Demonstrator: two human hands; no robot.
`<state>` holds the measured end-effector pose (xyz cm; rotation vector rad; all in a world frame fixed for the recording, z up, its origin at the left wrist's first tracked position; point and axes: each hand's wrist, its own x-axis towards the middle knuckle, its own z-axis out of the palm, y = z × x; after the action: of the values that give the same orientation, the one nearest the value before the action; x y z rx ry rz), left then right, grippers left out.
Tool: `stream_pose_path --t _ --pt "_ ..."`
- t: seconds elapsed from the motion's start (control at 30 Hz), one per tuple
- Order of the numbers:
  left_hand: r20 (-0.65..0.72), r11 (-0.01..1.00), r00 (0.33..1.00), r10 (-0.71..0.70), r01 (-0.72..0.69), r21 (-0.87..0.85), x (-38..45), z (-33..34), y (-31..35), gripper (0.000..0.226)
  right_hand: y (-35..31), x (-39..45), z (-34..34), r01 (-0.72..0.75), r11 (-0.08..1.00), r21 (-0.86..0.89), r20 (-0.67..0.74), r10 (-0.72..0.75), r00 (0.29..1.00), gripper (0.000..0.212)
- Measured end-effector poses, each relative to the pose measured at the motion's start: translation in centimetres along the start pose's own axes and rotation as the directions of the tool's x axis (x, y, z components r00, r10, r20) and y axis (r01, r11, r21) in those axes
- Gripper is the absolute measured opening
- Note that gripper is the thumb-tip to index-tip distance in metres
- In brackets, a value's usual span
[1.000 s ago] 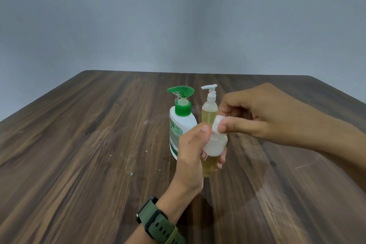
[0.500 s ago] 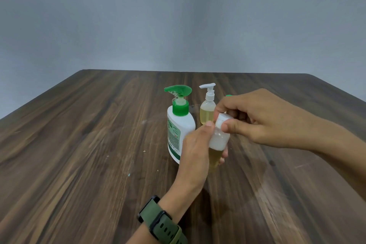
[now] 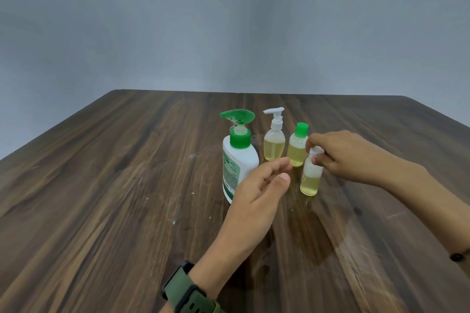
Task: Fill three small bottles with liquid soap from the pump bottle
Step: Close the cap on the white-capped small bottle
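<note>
A white pump bottle [image 3: 237, 160] with a green pump head stands mid-table. Right of it stand a small bottle with a white pump [image 3: 274, 146] and a small green-capped bottle [image 3: 297, 148], both holding yellow soap. In front of them a small white-capped bottle [image 3: 310, 176] stands on the table, roughly half full of yellow liquid. My right hand [image 3: 338, 154] pinches its white cap from above. My left hand [image 3: 259, 193] hovers just left of that bottle, fingers apart, holding nothing, and covers the pump bottle's lower right side.
The dark wooden table [image 3: 127, 185] reaches to a grey wall behind. A faint wet patch [image 3: 320, 234] lies on the wood in front of the bottles. A green watch [image 3: 189, 292] is on my left wrist.
The white-capped bottle went from being held up in my left hand to standing on the table. My left hand let go and drew back left. The green-capped bottle is now uncovered.
</note>
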<state>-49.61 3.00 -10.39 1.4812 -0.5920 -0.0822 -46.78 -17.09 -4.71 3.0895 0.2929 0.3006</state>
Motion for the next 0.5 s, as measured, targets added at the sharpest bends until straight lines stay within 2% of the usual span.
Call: stream_pose_path --t 0.17,0.3,0.4,0.43,0.5 --pt "-0.07 0.999 0.997 0.044 -0.042 0.031 -0.5 -0.9 0.7 0.022 -0.2 0.0 -0.2 -0.006 1.0 -0.021 0.061 0.007 0.998 0.021" --pt "-0.133 0.998 0.989 0.058 -0.058 0.006 -1.1 -2.0 0.9 0.029 -0.5 -0.1 -0.7 -0.017 0.999 -0.036 0.095 0.021 0.995 0.029" --pt "-0.208 0.997 0.975 0.075 -0.078 -0.008 -1.3 -3.0 0.9 0.029 -1.2 -0.6 -1.4 -0.05 0.993 -0.103 0.147 0.065 0.987 0.038" --pt "-0.245 0.996 0.966 0.079 -0.084 -0.012 -1.4 -3.3 0.9 0.029 -1.5 -0.9 -1.7 -0.051 0.988 -0.146 0.118 0.069 0.991 0.039" --pt "-0.336 0.996 0.938 0.084 -0.092 -0.009 -1.3 -4.0 0.9 0.03 -2.7 -1.4 -2.5 -0.029 0.982 -0.187 -0.065 0.017 0.998 0.038"
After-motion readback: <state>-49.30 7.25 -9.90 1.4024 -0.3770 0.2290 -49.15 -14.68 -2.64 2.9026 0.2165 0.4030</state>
